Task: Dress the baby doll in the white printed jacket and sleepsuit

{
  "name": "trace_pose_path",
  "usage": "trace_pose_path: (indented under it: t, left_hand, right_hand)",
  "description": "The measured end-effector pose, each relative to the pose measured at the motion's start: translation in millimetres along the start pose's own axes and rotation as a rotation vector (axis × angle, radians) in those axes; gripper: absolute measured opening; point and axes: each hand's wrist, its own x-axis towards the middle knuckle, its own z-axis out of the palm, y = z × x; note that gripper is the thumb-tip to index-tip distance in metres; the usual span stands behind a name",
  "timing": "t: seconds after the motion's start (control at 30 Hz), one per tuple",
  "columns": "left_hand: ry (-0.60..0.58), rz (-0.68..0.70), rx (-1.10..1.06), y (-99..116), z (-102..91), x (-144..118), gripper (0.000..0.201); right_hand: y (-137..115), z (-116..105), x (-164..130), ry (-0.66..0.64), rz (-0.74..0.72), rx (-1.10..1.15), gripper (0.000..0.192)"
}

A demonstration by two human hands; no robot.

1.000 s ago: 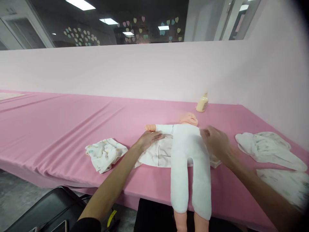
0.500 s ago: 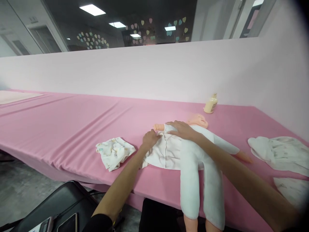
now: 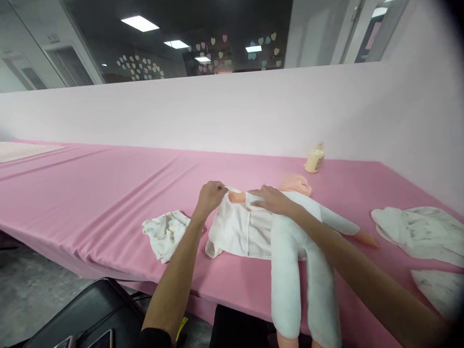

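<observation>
A baby doll (image 3: 304,241) with a white cloth body lies on the pink-covered table, its head toward the wall and its legs over the near edge. Partly under it, to its left, a white baby shirt (image 3: 239,229) is spread out. Pinched in my left hand (image 3: 211,195) is the upper edge of the shirt, lifted near the doll's small hand. My right hand (image 3: 273,199) rests over the doll's arm with fingers extended, lying on the white sleeve. Whether those fingers grip the arm is not clear, but they look flat.
Left of the shirt lies a crumpled patterned baby garment (image 3: 165,234). A pump bottle (image 3: 314,158) stands near the wall. White clothes (image 3: 420,229) lie at the right. A black chair (image 3: 94,314) with phones on it is below the table's front edge (image 3: 119,279).
My left hand has moved up and slightly left, pulling the shirt's edge out past the doll's hand. My right hand has stayed on the doll's arm.
</observation>
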Motion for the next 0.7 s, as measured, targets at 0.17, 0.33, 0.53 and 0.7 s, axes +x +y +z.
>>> trace_pose_path:
  t: [0.17, 0.33, 0.53, 0.7]
  left_hand:
    - [-0.135, -0.064, -0.547, 24, -6.1, 7, 0.018]
    - [-0.086, -0.063, -0.732, 52, 4.3, 10, 0.021]
    - [-0.072, -0.054, -0.871, 89, 18.6, 12, 0.021]
    - [-0.273, 0.029, -0.797, 105, 33.6, 5, 0.024]
  right_hand:
    - [-7, 1, 2, -0.039, 0.017, -0.09, 0.051]
    - [-15, -1, 2, -0.012, 0.015, -0.165, 0.044]
    - [-13, 11, 2, 0.069, -0.017, -0.26, 0.048]
    - [-3, -7, 11, 0.12, -0.146, 0.016, 0.031]
